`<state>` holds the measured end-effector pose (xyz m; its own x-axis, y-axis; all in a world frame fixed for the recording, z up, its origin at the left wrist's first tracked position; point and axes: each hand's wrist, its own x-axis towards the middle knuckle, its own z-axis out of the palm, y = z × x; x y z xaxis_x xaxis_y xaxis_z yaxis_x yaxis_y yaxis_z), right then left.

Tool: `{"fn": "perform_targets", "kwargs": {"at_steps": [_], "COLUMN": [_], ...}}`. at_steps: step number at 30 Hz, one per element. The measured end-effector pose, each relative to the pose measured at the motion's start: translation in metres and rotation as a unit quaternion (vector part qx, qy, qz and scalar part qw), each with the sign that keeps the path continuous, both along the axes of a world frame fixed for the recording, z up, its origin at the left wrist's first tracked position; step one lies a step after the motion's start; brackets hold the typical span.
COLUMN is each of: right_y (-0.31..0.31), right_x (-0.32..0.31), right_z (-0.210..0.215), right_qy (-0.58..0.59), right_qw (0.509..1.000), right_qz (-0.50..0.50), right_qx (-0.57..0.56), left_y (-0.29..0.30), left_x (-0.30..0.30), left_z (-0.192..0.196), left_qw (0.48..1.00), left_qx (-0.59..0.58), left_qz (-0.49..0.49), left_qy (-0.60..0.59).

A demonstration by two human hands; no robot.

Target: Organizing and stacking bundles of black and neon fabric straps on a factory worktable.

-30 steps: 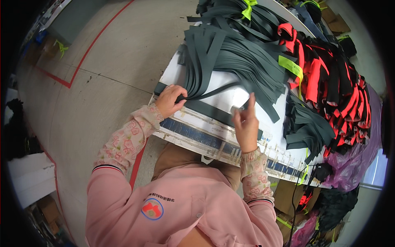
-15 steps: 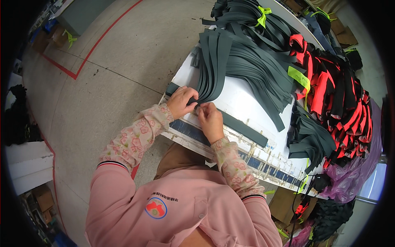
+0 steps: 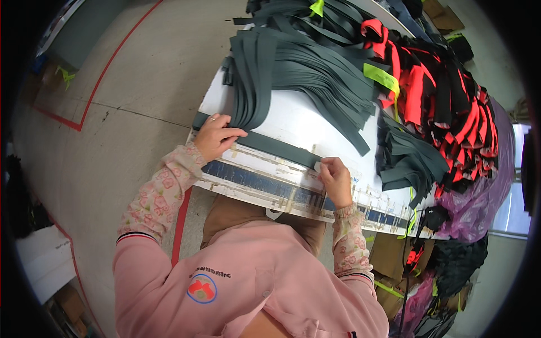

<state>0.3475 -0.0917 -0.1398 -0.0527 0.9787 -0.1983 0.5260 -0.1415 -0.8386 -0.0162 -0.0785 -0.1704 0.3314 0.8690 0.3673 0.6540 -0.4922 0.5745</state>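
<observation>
Left grip (image 3: 215, 138), parted over strip (image 3: 276, 147); right grip (image 3: 336, 179), pinched narrow at strip's right end; strip best kept flat, straight.

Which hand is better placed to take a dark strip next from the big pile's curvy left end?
Probably the left hand: it's close beside those dark strips. The right hand is farther away, along the flat strip.

A dark grey-green strip (image 3: 276, 148) lies flat and nearly straight, running from under the left hand (image 3: 216, 138) to the right hand's (image 3: 336, 179) fingertips. Just beyond the left hand, a thick bundle of matching strips (image 3: 307, 70) curves over, its ends fanning out beyond the right.
</observation>
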Motion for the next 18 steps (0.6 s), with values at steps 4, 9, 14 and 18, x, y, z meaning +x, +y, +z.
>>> {"fn": "perform_targets", "kwargs": {"at_steps": [4,9,14,18], "right_y": [-0.007,-0.006,-0.004,-0.010], "right_x": [-0.002,-0.001,-0.013,-0.036], "right_z": [-0.008,-0.009,0.020,0.024], "right_qy": [0.018,-0.102,0.075,0.146], "right_qw": [0.999,0.990,0.996,0.942], "right_qz": [0.006,0.036,-0.046,0.199], "right_qx": [0.040,0.089,0.032,-0.227], "left_y": [0.000,0.001,-0.001,0.001], "left_x": [0.002,0.007,0.002,0.004], "left_z": [0.000,0.000,-0.001,-0.003], "left_qw": [0.999,1.000,1.000,1.000], "left_qx": [-0.036,-0.026,-0.030,-0.017], "left_qz": [-0.002,-0.004,0.005,0.013], "left_qy": [-0.009,-0.014,-0.009,-0.013]}}
